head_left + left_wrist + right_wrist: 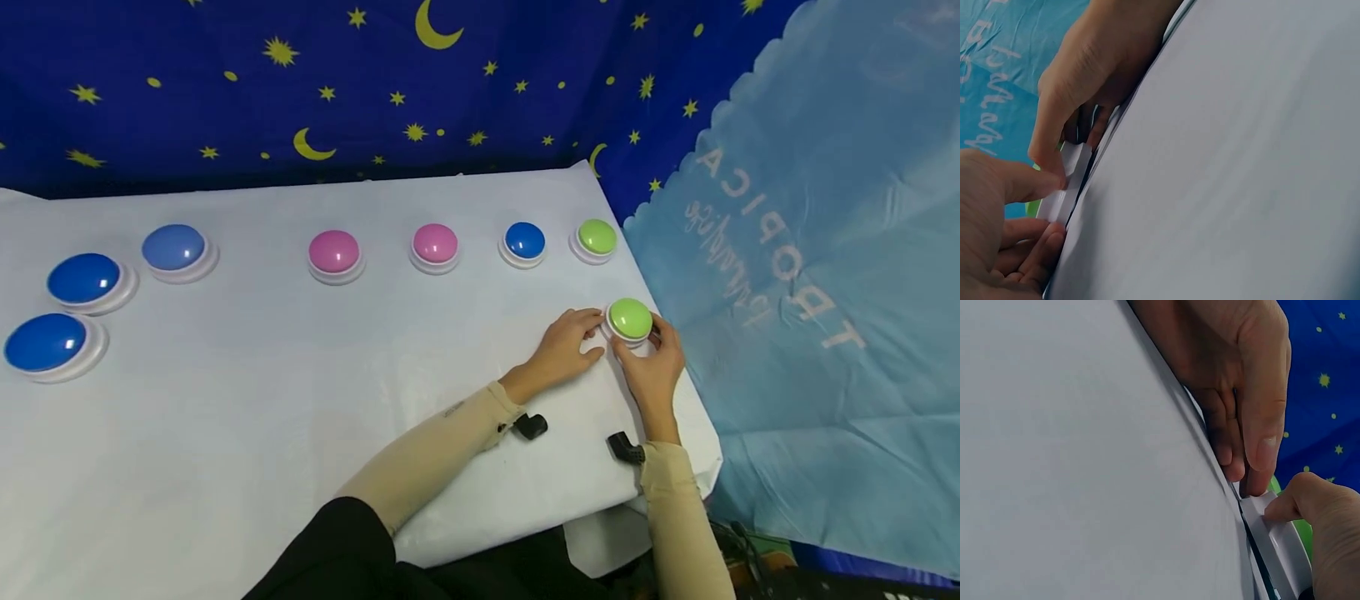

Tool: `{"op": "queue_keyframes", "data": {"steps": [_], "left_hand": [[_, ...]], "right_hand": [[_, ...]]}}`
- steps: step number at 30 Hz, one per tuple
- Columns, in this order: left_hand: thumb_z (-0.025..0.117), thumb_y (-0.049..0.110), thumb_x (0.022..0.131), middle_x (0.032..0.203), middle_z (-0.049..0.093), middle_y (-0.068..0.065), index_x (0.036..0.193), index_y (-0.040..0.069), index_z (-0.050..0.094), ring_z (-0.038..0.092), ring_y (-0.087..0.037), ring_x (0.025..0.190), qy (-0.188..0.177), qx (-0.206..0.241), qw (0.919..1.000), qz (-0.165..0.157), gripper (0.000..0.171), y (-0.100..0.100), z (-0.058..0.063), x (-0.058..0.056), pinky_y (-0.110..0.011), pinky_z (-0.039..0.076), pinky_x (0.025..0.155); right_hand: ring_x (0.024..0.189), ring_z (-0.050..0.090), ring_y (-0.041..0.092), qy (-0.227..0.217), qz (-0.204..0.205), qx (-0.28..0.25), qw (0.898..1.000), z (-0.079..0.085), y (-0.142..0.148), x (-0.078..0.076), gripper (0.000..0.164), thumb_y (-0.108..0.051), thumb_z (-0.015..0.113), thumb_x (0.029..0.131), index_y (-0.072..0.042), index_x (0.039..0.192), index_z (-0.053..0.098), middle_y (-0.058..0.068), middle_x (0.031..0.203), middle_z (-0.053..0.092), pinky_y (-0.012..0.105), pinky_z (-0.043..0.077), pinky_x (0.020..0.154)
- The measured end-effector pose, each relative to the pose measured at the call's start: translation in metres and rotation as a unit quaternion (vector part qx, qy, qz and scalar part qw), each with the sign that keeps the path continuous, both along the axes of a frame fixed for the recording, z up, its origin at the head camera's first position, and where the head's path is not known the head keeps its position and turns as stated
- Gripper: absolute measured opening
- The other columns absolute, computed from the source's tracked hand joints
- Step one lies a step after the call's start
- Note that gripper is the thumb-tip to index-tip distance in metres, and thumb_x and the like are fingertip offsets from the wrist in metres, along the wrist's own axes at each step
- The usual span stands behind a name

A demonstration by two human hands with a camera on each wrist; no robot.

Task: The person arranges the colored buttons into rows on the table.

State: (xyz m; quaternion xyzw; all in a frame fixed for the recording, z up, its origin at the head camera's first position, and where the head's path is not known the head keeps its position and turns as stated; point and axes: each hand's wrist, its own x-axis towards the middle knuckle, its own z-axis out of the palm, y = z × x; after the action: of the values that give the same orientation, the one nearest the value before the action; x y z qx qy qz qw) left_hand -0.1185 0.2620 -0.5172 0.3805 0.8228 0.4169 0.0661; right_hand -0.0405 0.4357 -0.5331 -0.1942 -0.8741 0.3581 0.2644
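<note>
At the right side of the table, a green dome button [630,318] sits on a round white base [1282,547]. My right hand [654,371] grips this base from the right and front, thumb on its near side and fingers round the far right side. From the left, my left hand [562,350] reaches to the base with fingertips at its rim, while its thumb stands out apart. The left wrist view has the base edge-on between the left hand [997,219] and the right hand [1079,75]. The green dome is mostly hidden there.
Behind these hands stand another green button [597,237], a blue button [524,241] and two pink buttons [436,244]. Several blue buttons [84,278] are at the far left. The white table [300,400] ends just right of the right hand, beside a light blue cloth [825,375].
</note>
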Motion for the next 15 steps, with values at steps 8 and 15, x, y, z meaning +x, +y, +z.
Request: {"op": "queue_keyframes", "data": {"steps": [8,15], "left_hand": [[0.076,0.022,0.096,0.153,0.058,-0.009,0.146,0.002,0.061,0.057,-0.021,0.128,0.02,-0.012,0.9997,0.002,0.056,-0.0038,-0.0048,0.0014,-0.026,0.045,0.111],[0.076,0.021,0.096,0.152,0.059,-0.009,0.145,0.003,0.062,0.057,-0.022,0.13,0.02,-0.009,0.9997,-0.004,0.053,-0.0004,-0.0058,0.002,-0.028,0.045,0.112]], "right_hand": [[0.129,0.061,0.04,0.006,0.002,-0.006,1.0,-0.0009,-0.0017,-0.0058,0.069,-0.014,0.087,0.081,0.002,0.142,0.06,0.025,0.138,0.06,0.052,0.049,0.113],[0.127,0.062,0.039,-0.007,-0.009,0.012,1.0,-0.0019,0.0014,-0.0045,0.069,-0.017,0.086,0.081,0.001,0.142,0.059,0.025,0.137,0.061,0.052,0.049,0.112]]}}
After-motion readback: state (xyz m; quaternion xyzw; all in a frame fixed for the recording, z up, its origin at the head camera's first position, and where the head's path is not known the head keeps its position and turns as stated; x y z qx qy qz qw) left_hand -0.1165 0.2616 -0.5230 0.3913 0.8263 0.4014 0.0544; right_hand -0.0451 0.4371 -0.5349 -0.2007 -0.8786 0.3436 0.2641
